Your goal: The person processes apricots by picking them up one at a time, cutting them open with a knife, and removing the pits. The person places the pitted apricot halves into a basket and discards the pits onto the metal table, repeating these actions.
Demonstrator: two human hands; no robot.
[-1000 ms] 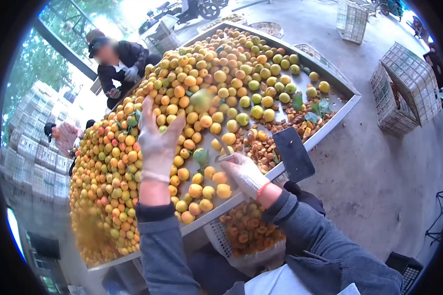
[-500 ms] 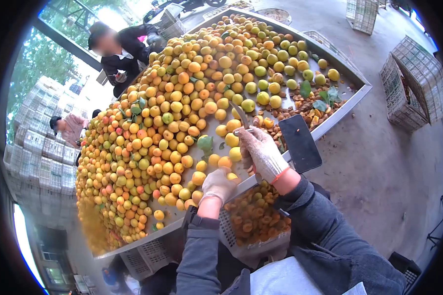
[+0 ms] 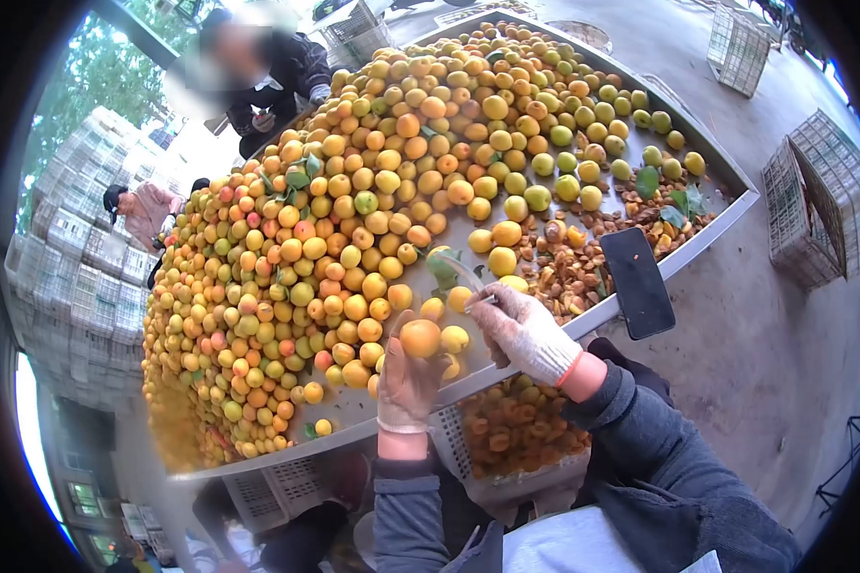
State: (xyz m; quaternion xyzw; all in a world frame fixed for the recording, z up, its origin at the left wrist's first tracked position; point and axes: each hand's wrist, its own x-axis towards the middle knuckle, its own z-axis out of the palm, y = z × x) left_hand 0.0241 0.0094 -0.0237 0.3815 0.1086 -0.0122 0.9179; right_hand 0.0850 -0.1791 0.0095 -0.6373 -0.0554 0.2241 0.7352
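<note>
Apricot [image 3: 419,337] gripped in L hand [image 3: 406,382] fingertips, just beside R hand [image 3: 526,329]. R hand is closed round knife [image 3: 468,285], blade pointing twd fruit heap [image 3: 354,239]. Crate of halves [image 3: 449,444] sits below both wrists. Risk, imo: round fruit slips in the glove and the blade nicks L fingers.

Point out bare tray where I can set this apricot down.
Bare tray shows along the near rim by the left hand, and in the far corner beyond the leaves. Pits crowd the stretch between right hand and phone; the apricot pile fills the rest.
</note>
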